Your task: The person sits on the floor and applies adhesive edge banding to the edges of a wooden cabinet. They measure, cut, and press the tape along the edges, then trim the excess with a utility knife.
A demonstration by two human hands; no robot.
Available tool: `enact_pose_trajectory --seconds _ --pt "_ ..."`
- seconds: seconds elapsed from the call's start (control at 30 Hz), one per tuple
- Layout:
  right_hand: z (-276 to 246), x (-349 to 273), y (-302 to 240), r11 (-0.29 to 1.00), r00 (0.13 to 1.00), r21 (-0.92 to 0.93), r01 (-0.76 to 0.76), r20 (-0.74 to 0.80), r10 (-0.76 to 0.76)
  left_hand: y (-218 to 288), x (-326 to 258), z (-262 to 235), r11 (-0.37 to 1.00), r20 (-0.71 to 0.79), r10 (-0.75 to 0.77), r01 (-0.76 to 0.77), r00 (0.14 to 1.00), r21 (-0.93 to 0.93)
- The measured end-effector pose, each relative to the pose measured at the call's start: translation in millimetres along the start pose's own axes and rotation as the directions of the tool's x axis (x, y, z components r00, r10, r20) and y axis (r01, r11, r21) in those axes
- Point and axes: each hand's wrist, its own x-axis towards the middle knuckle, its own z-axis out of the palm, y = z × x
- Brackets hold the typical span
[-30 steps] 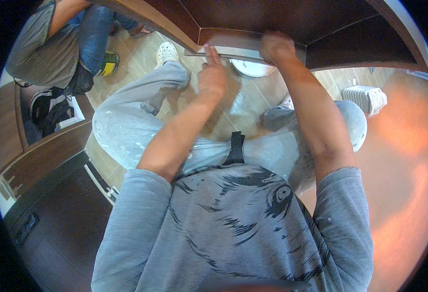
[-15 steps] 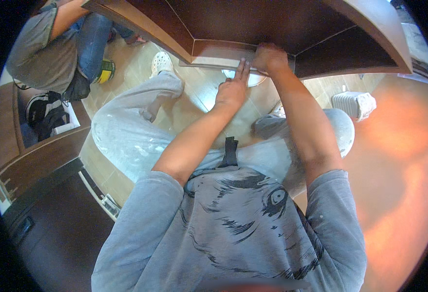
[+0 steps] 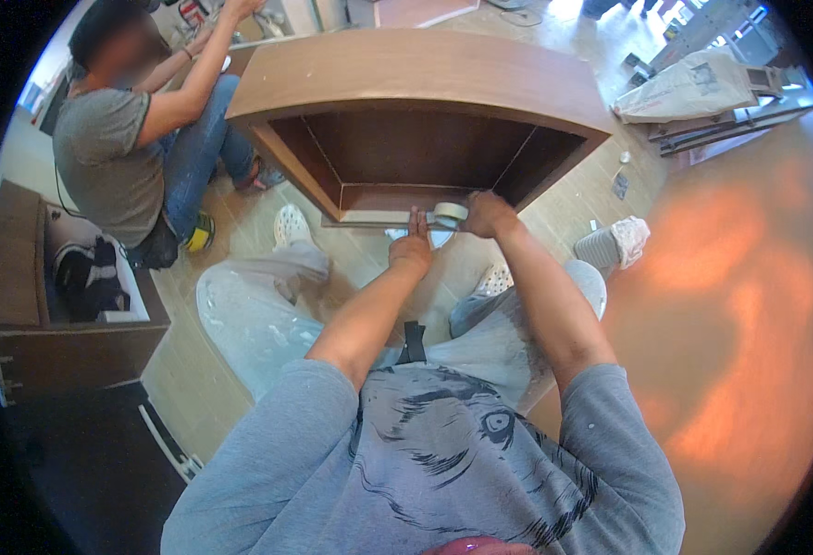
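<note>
Tape roll: one pale roll (image 3: 451,211), at the bottom front edge of the cabinet, between the two hands; it sits just right of the left fingertips and right up against the curled right fingers.
Left hand: one (image 3: 412,245), two fingers straight and close together, tips on the cabinet's front edge; the others look folded, and nothing shows in its grasp.
Right hand: one (image 3: 490,215), fingers curled in at the cabinet's lower right corner; their inner side is turned away, so I cannot tell whether they grip the roll.
Cabinet: one brown box (image 3: 415,74) with a dark, open front facing the wearer.
Pale strip: one (image 3: 374,219), running along the bottom front edge to the left of the left fingertips.
Floor below the hands: one white object (image 3: 439,239), partly hidden by the left hand.
Shoes: two white clogs with holes, one to the left (image 3: 291,227) and one to the right (image 3: 494,279).
Other person: one (image 3: 105,139), seated at upper left, arms raised; one yellow and black can (image 3: 202,231) stands near.
Left side: one open wooden compartment (image 3: 16,277) with dark items (image 3: 87,277) inside.
Right side: one ribbed grey box (image 3: 597,248) near the knee; farther off, one large whitish sack (image 3: 688,88).
</note>
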Motion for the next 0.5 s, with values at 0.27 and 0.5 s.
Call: enact_pose_trajectory --seconds 0.27,0.5 --pt "16 -3 11 0.938 0.98 0.288 0.192 -0.097 -0.171 -1 -1 9 0.999 -0.06 0.049 -0.049 0.997 0.001" --pt "-20 -10 -12 0.978 0.99 0.173 0.117 -0.104 -0.1 -2 8 12 0.999 -0.093 0.008 -0.005 0.996 0.032"
